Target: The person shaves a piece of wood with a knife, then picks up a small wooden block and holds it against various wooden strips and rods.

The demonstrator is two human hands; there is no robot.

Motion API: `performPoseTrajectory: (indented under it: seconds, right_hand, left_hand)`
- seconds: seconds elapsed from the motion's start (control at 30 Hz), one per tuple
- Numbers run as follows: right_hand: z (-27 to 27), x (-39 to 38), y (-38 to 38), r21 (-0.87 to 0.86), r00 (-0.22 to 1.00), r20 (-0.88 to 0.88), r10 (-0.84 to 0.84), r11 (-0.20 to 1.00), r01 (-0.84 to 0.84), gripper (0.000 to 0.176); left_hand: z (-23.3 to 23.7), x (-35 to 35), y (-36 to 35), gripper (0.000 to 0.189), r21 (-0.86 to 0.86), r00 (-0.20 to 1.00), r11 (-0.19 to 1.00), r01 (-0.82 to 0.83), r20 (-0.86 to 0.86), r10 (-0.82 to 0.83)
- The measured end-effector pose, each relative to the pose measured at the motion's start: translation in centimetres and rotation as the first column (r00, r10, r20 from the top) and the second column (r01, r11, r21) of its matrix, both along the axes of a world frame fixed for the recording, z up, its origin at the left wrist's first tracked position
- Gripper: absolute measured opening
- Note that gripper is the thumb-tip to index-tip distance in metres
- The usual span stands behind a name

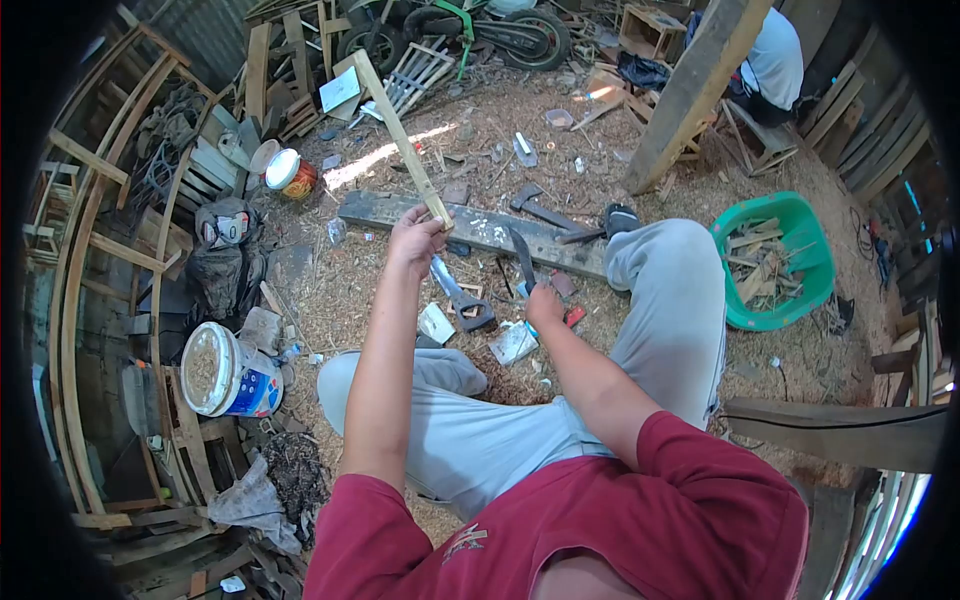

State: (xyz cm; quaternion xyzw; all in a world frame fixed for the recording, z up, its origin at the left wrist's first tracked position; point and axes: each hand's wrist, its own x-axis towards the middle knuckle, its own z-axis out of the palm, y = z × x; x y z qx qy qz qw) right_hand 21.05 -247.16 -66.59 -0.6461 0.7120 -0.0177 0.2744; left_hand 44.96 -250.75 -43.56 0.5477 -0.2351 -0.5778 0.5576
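My left hand (pixel 415 240) grips the near end of a long, narrow wooden strip (pixel 400 135), which slants up and away to the left. The fingers wrap round it just over the dark timber beam (pixel 470 228) lying across the ground. In my closed right hand (pixel 543 306) is a knife (pixel 522 258) with a dark blade, its tip pointing away from me toward the beam. A handsaw (pixel 468 306) lies on the ground between my hands. Behind the beam rests an axe-like tool (pixel 550 213) with a dark head.
A green tub (pixel 820 262) of wood scraps stands at the right, beside a slanting wooden post (pixel 690 100). White buckets (pixel 212 372) and wooden frames line the left. Another person (pixel 775 60) sits at the back right. A motorcycle (pixel 510 40) is at the back.
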Motion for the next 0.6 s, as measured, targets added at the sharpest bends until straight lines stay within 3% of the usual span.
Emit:
performPoseTrajectory:
  seconds: [0.07, 0.17, 0.2, 0.3, 0.33, 0.43, 0.53, 0.6]
  right_hand:
    - [-1.5, -0.1, -0.7, -0.036, 0.992, -0.041, 0.120, 0.992, -0.121, 0.045]
    - [-0.5, -0.3, -0.7, -0.096, 0.985, -0.055, 0.163, 0.981, -0.168, 0.055]
    - [-0.4, -0.4, -0.7, -0.087, 0.990, -0.043, 0.136, 0.986, -0.139, 0.067]
    - [-0.3, -1.7, -0.8, 0.020, 0.990, -0.018, 0.143, 0.990, -0.143, 0.072]
    - [-0.5, -1.9, -0.9, 0.100, 0.995, -0.021, 0.093, 0.991, -0.091, 0.063]
    - [-0.8, -2.1, -1.7, 0.073, 0.995, 0.060, 0.085, 0.993, -0.089, 0.045]
    - [2.2, 0.2, -5.0, -0.052, 0.933, 0.352, -0.081, 0.993, 0.106, 0.034]
    - [3.8, 2.3, -7.8, -0.320, 0.719, 0.694, 0.045, 0.913, 0.252, 0.035]
  left_hand:
    - [0.4, -0.4, 0.0, 0.041, -0.027, 0.999, 1.000, 0.007, 0.039, -0.006]
    - [0.9, -0.9, 0.0, 0.041, -0.063, 0.997, 0.998, 0.026, 0.077, -0.022]
    - [1.0, -1.0, 0.0, 0.040, -0.074, 0.995, 0.996, 0.040, 0.094, -0.033]
    - [1.2, -1.3, 0.0, 0.038, -0.089, 0.987, 0.994, 0.070, 0.154, -0.055]
    - [1.2, -1.3, 0.1, 0.038, -0.103, 0.985, 0.992, 0.074, 0.160, -0.057]
    - [0.8, -1.4, 0.2, 0.036, -0.104, 0.981, 0.990, 0.095, 0.179, -0.075]
    - [0.7, -1.7, 0.2, 0.035, -0.113, 0.973, 0.983, 0.146, 0.195, -0.122]
    - [0.7, -1.9, 0.6, 0.035, -0.126, 0.967, 0.975, 0.183, 0.204, -0.154]
